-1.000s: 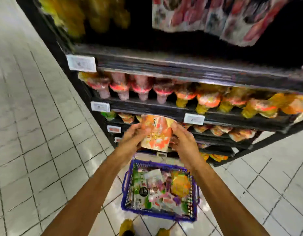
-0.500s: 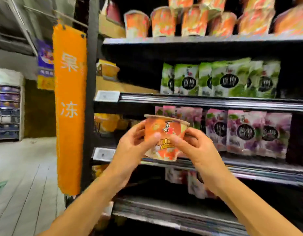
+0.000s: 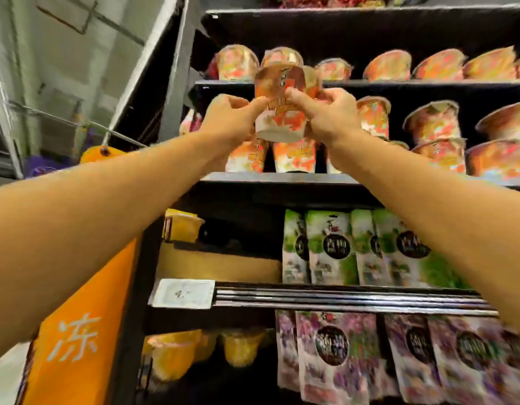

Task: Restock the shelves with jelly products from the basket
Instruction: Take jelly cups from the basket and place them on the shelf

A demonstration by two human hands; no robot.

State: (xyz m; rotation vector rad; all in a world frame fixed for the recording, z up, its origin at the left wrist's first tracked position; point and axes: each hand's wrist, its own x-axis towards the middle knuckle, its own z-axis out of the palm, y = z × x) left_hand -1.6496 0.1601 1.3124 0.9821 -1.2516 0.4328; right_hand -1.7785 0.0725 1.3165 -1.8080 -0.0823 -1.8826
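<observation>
Jelly cup (image 3: 280, 83), upper centre: clasped both sides, left hand (image 3: 228, 118) and right hand (image 3: 330, 116) curled round; likely best seated level atop shelf cups (image 3: 295, 155) below.

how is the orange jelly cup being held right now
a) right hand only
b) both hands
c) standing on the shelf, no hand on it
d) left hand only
b: the left hand and the right hand both grip the orange jelly cup, up in front of the stocked cups.
</observation>
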